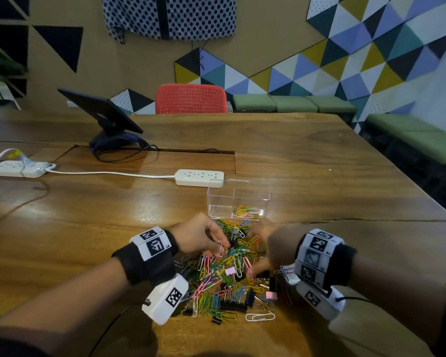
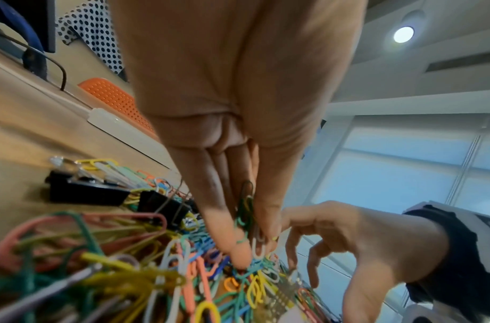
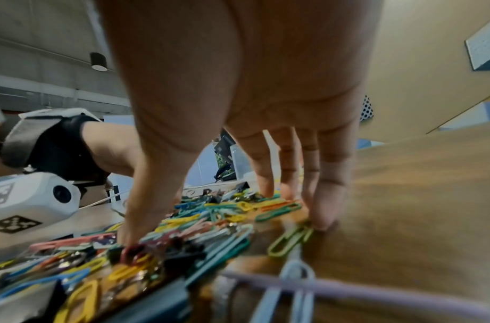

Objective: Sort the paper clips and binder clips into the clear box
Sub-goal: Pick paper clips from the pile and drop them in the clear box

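A heap of coloured paper clips and black and pink binder clips [image 1: 229, 276] lies on the wooden table [image 1: 88, 215] in front of me. Just behind it stands the clear box [image 1: 238, 199], with several paper clips in its right compartment. My left hand [image 1: 220, 249] is over the heap's left side. In the left wrist view its thumb and fingers pinch a small bunch of green and white paper clips [image 2: 247, 209]. My right hand [image 1: 258, 253] is spread over the heap's right side. Its straight fingers [image 3: 323, 209] and thumb touch the clips and hold nothing.
A white power strip [image 1: 199, 177] lies right behind the box, its cord running left to a second strip [image 1: 18, 168]. A tablet on a stand [image 1: 101, 112] sits at the back left. A red chair [image 1: 191, 99] is behind the table's far edge.
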`<state>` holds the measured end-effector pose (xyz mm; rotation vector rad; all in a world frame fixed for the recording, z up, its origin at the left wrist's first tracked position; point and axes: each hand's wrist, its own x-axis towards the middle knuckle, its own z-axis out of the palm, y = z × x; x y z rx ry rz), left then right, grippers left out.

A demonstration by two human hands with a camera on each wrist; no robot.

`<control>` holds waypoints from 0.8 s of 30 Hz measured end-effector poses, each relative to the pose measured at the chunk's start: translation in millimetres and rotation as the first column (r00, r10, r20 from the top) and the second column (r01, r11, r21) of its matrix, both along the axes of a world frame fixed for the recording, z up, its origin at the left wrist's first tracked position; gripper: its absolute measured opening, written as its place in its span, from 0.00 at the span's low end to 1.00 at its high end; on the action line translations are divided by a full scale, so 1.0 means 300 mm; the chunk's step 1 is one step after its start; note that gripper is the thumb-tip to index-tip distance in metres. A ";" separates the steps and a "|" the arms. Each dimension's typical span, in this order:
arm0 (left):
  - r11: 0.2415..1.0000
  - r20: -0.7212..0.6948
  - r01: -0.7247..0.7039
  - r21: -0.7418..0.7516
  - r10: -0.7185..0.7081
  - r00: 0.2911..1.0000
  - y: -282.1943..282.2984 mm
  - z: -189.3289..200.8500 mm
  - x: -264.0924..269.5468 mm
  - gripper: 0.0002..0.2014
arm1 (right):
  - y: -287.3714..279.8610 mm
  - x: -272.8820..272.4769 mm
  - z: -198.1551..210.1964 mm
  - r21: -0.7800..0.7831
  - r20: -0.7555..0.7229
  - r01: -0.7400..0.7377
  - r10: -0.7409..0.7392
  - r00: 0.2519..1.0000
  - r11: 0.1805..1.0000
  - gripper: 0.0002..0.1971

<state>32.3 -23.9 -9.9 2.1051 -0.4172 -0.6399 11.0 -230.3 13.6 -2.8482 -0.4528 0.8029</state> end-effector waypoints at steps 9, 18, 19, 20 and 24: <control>0.949 -0.080 -0.146 -0.279 0.129 0.988 0.022 0.014 0.051 0.11 | 0.055 -0.002 -0.054 0.112 0.018 -0.078 0.076 0.997 0.991 0.25; 0.956 0.337 -0.138 -0.259 0.224 0.915 -0.086 0.161 0.153 0.14 | 0.065 0.004 -0.078 0.089 0.025 -0.147 0.145 0.989 0.985 0.15; 0.970 0.404 -0.125 -0.207 0.201 0.892 -0.101 0.172 0.170 0.14 | 0.065 0.006 -0.077 0.081 0.023 -0.145 0.143 0.989 0.986 0.14; 0.983 0.467 -0.113 -0.144 0.169 0.868 -0.118 0.181 0.186 0.14 | 0.064 0.007 -0.075 0.080 0.015 -0.141 0.140 0.990 0.987 0.14; 0.993 0.604 -0.094 0.077 0.029 0.796 -0.179 0.184 0.231 0.12 | 0.053 0.005 -0.063 0.108 0.020 -0.141 0.140 0.990 0.984 0.15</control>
